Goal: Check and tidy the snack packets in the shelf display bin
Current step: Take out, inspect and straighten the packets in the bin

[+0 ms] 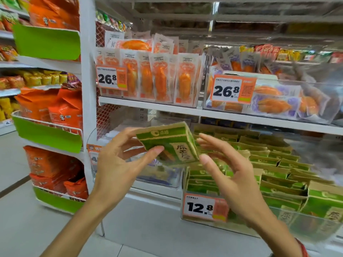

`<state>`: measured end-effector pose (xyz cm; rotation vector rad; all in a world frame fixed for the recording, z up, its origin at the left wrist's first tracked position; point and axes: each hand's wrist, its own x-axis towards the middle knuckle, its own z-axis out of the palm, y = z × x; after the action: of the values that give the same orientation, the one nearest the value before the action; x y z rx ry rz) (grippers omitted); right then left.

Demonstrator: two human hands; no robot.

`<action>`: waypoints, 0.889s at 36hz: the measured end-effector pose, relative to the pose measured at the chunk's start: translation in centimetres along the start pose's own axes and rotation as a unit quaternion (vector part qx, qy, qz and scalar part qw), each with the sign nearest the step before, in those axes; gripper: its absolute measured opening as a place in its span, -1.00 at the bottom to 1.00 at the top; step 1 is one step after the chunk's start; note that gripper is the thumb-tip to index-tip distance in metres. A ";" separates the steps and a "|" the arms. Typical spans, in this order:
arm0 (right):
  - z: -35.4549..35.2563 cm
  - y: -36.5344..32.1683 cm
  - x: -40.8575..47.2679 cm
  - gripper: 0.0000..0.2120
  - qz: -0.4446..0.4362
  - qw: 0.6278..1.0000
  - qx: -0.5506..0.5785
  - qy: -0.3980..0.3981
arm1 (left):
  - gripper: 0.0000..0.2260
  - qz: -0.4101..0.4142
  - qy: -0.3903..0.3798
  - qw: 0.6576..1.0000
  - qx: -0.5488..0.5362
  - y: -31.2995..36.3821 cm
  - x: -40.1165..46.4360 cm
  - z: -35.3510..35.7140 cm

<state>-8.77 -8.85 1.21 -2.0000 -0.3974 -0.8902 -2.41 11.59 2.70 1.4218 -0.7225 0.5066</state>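
Observation:
A green and tan snack packet (171, 143) is held up in front of the lower shelf, tilted. My left hand (118, 164) pinches its left edge, thumb on the front and fingers behind. My right hand (226, 167) is at the packet's right edge with fingers spread and nearly straight, thumb tip touching the lower right corner. Below and to the right stands the clear display bin (289, 229) holding several rows of the same green packets (274, 175), some leaning unevenly. An orange 12.8 price tag (201, 206) hangs on its front.
The shelf above carries two clear bins of orange snack packs (154, 78) with 26.8 tags (232, 90). A white upright post (88, 89) divides off a left rack with green-fronted wire baskets (48, 134) of orange bags. Grey floor (37, 229) lies below.

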 end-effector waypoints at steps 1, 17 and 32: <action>-1.0 0.7 0.1 -0.65 0.027 0.999 -0.029 0.005 | -0.67 0.004 0.011 1.000 -0.015 -0.1 0.7 0.1; -6.9 5.8 0.1 -0.17 0.216 0.854 -0.457 -0.118 | -0.77 -0.021 -0.137 0.990 0.000 -8.0 8.8 7.1; -7.0 5.8 -0.3 -0.19 0.215 0.864 -0.439 -0.116 | -0.78 0.096 -0.271 0.895 0.341 -11.7 10.4 9.2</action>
<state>-8.69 -17.85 -0.03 -2.8815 0.4209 -0.5712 11.71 0.26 1.89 2.2112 -1.2152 0.5483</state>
